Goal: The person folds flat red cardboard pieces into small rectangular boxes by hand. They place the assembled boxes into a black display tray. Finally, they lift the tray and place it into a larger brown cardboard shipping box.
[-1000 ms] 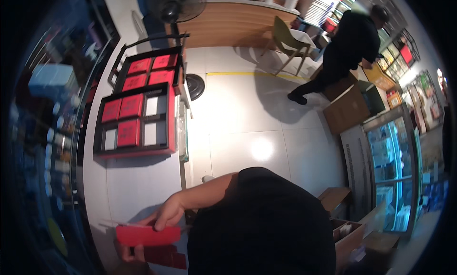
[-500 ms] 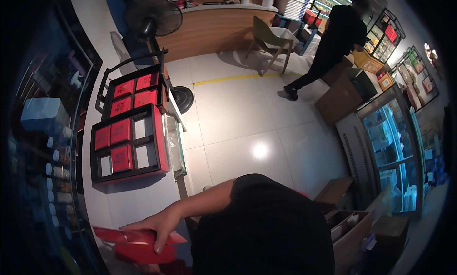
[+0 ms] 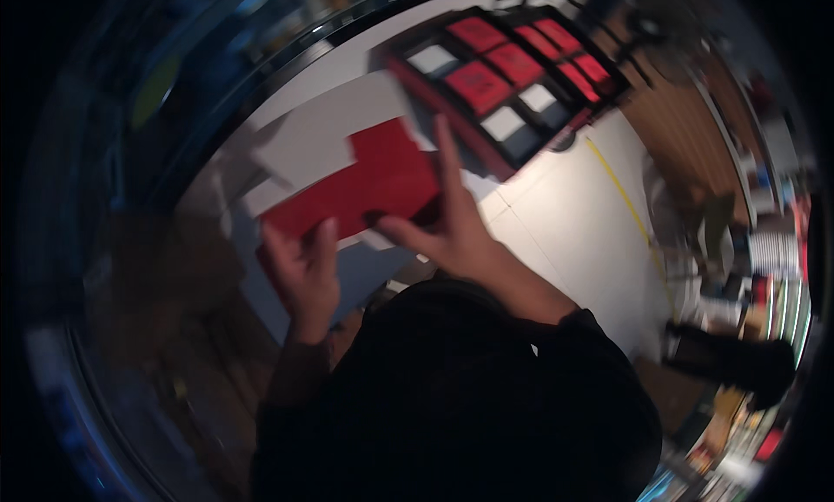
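Note:
A red card box piece [image 3: 360, 185], unfolded with a tab sticking up, spans the space between my two hands over the white counter. My left hand [image 3: 304, 276] is closed on its near left end, thumb and fingers around the edge. On the right end, my right hand [image 3: 456, 215] grips it between the thumb and the long outstretched fingers. Motion blurs the finer folds. Beyond my right hand stands a black-framed tray [image 3: 482, 128] with red square boxes [image 3: 478, 87] in some compartments and pale bottoms showing in others.
Behind the tray is a second black tray [image 3: 599, 98] with a handle, holding more red boxes. The pale counter [image 3: 326, 124] runs along the far left. To the right lie a tiled floor [image 3: 565, 207] with a yellow line and a person in dark clothes [image 3: 738, 363].
My view has swung round, so the trays now appear at the upper right. Both hands now show on the red card, which looks more spread out than before.

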Available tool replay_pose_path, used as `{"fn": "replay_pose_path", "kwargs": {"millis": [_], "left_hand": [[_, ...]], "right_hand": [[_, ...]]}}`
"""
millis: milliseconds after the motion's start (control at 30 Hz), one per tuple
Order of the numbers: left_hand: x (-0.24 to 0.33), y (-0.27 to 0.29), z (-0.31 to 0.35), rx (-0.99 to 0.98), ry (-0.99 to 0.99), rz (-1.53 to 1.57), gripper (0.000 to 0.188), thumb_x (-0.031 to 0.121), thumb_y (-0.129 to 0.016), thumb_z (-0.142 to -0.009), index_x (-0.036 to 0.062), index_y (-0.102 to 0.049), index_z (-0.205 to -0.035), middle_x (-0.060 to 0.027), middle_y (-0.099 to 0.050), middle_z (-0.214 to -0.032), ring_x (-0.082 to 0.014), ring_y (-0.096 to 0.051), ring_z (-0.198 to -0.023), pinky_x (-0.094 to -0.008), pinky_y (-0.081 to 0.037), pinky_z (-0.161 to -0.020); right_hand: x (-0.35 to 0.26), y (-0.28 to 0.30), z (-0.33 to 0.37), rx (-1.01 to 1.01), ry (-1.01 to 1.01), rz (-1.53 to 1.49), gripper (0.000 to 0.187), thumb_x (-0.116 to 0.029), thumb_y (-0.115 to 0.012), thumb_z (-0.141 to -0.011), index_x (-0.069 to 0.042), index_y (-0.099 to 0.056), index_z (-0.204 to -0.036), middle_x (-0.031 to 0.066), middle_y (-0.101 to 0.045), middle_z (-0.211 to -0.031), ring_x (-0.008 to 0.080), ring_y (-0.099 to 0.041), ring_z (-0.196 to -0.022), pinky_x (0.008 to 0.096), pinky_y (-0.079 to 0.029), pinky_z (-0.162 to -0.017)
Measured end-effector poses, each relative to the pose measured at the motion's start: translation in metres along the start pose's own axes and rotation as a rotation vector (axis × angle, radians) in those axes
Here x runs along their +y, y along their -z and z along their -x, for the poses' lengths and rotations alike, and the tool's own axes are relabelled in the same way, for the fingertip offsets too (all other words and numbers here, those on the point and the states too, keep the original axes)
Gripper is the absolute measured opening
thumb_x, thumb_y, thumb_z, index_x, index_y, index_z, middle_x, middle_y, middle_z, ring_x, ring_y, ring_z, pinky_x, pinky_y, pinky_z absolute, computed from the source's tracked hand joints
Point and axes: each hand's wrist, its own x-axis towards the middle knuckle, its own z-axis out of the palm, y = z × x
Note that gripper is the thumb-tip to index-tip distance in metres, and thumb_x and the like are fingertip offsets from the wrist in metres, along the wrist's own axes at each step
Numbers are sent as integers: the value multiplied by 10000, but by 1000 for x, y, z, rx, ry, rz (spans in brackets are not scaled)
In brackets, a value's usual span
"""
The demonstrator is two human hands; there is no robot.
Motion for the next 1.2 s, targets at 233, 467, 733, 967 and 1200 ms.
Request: {"fn": "replay_pose_path", "kwargs": {"millis": [233,467,733,967,1200], "left_hand": [[15,29,27,-85,-58,54,598,52,-545,-888,-15,-181,-1357,-181,-439,-1249,-215,-499,-1113,-331,-435,-912],[10,42,32,-150,-272,-533,616,223,-343,-952,-52,-26,-1403,-258,-287,-1337,-328,-405,-1178,-419,-372,-961],[23,55,18,-54,-260,-172,562,225,-504,-905,50,-259,-1380,-161,-412,-1256,-217,-490,-1084,-334,-433,-889],[23,69,16,-183,-411,-215,355,115,-535,-837,29,-455,-1172,-149,-482,-1115,-220,-500,-1006,-320,-423,-857],[32,62,10,-188,-399,-328,309,162,-592,-828,41,-470,-1084,-126,-467,-1015,-217,-498,-909,-317,-427,-790]], "right_hand": [[-16,-30,-3,-167,148,91,1037,-231,-813,-669,-24,-131,-1423,219,-493,-1246,305,-549,-1112,383,-480,-891],[-10,-54,12,-310,-63,-206,779,-159,-627,-854,-11,-121,-1428,191,-414,-1319,260,-472,-1178,353,-426,-934],[-20,-59,12,-278,43,-228,705,-119,-586,-870,-12,-165,-1426,188,-429,-1307,241,-473,-1174,349,-408,-944],[-19,-42,-8,-334,314,-161,555,-54,-699,-740,-24,-428,-1223,125,-549,-1059,199,-581,-905,297,-481,-764],[-16,-28,-14,-461,311,-68,355,-67,-717,-711,-42,-513,-1000,104,-566,-933,180,-566,-806,274,-472,-691]]}}
